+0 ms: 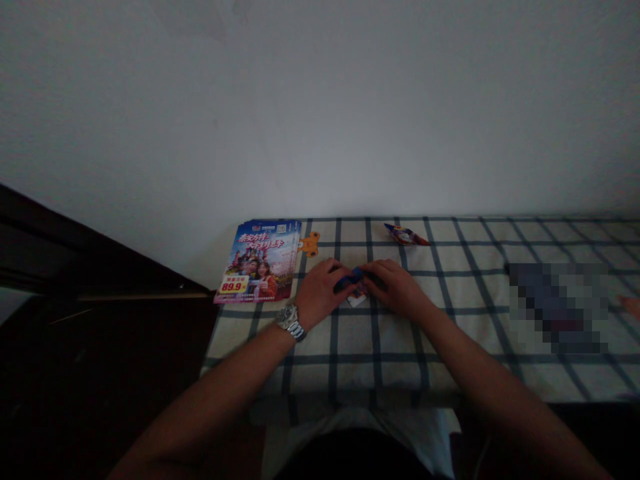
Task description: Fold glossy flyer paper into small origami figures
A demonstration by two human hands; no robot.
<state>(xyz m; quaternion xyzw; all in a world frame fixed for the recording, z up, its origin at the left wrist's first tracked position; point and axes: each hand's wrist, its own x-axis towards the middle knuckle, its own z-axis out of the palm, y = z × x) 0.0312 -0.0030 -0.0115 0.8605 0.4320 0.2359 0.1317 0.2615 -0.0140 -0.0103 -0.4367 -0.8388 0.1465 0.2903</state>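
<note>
1. On my feed, the left hand (320, 293) and right hand (395, 287) sit close together over a checked cloth (380, 347), with their fingers meeting.
2. Grip: both hands are closed on a small blue wrapper (353, 280), held between them just above the cloth. I can see only part of it; the fingers hide the rest.
3. A small white-and-orange piece (357, 299) shows directly below the blue wrapper. I cannot tell whether it is part of the wrapper or separate.
4. A steel wristwatch (290, 320) is on the left wrist.
5. Beside the left hand lies a stack of glossy travel leaflets (257, 261) printed with a group photo and the price 89.9. An orange cut-out piece (310, 244) sticks out from its right edge.
6. Beyond the hands, a twisted snack packet (406, 235) lies on the cloth, not touching either hand.
7. To the right, a pixelated patch (557, 307) hides whatever lies there; I cannot identify it.
8. A pale wall (320, 100) runs behind the cloth, with dark wooden furniture (100, 267) at left.
</note>
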